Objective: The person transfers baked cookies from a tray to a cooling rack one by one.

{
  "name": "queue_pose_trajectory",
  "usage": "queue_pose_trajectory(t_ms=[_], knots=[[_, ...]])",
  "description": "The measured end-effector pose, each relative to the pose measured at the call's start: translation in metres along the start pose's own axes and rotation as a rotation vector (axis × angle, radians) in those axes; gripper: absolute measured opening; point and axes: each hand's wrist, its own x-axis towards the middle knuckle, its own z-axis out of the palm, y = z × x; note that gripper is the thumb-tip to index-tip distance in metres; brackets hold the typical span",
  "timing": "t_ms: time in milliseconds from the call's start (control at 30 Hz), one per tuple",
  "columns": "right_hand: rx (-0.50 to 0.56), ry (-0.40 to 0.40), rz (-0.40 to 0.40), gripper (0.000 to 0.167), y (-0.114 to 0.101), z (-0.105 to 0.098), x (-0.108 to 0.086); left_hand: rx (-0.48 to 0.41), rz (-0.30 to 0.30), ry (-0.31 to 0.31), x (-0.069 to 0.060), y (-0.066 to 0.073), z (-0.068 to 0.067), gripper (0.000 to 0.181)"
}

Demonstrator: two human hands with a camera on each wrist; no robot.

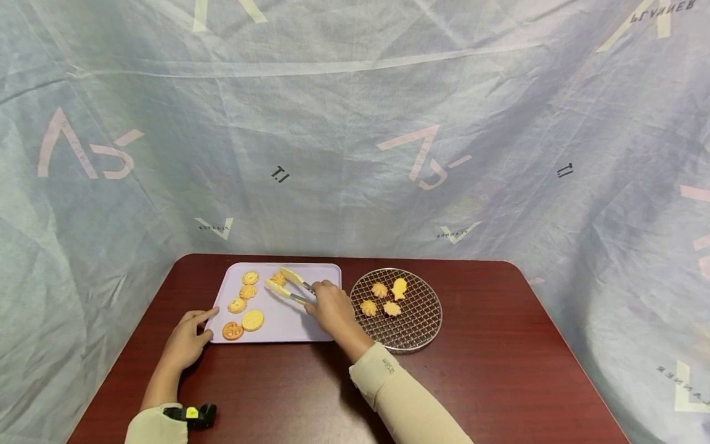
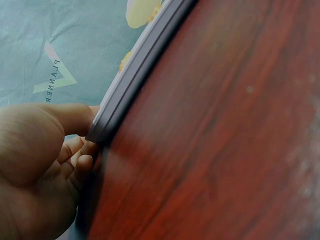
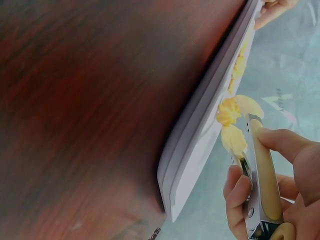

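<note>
My right hand (image 1: 335, 311) grips a pair of tongs (image 1: 299, 300) with cream-coloured tips, held over the lilac tray (image 1: 294, 317). A flower-shaped cookie (image 3: 229, 112) lies between the spread tips in the right wrist view; whether both tips touch it I cannot tell. At the tray's front left corner my left hand (image 1: 185, 341) holds the rim, its thumb against the edge in the left wrist view. On the tray's left side lie several cookies, among them a round pale cookie (image 1: 252, 320) and a browner cookie (image 1: 233, 331).
Right beside the tray stands a round wire rack (image 1: 416, 327) bearing several cookies, one a fish-shaped cookie (image 1: 399, 288). Both sit near the back of the dark red table (image 1: 488, 357). A grey printed cloth (image 1: 344, 154) hangs behind and along the sides.
</note>
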Motion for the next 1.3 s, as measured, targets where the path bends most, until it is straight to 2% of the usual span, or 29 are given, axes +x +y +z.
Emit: queue_pose_trajectory(t_ms=[433,767,1300], knots=[[0.036,-0.005,0.024,0.033,0.003,-0.007,-0.006,-0.001,-0.002,0.004,0.000,0.000,0.000,0.053],[0.056,0.022,0.019,0.033,0.008,-0.009,-0.009,-0.003,-0.008,-0.007,0.001,0.000,-0.001,0.053],[0.118,0.058,0.018,0.038,0.018,-0.028,-0.021,-0.004,-0.010,-0.003,0.000,0.003,-0.002,0.053]])
